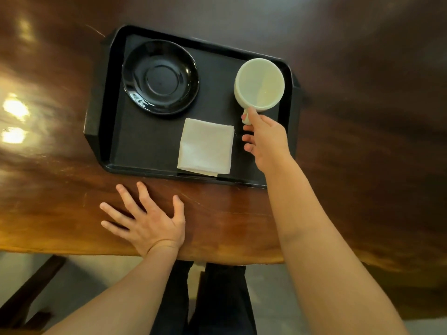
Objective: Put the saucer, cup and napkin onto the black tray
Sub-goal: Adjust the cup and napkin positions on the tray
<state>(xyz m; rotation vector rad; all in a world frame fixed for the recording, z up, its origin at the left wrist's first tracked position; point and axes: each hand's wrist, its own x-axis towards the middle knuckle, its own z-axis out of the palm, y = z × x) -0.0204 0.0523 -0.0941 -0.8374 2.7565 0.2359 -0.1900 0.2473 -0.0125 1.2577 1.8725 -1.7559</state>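
Observation:
The black tray lies on the wooden table. A glossy black saucer rests in its far left part. A folded white napkin lies near the tray's front edge, right of centre. The pale cup stands upright and empty in the tray's far right corner. My right hand pinches the cup's handle with thumb and forefinger, the other fingers loose. My left hand lies flat on the table in front of the tray, fingers spread, holding nothing.
The wooden table stretches around the tray on all sides, with bright light reflections at the left. Its front edge runs just behind my left wrist. Below it are my dark trouser legs and the floor.

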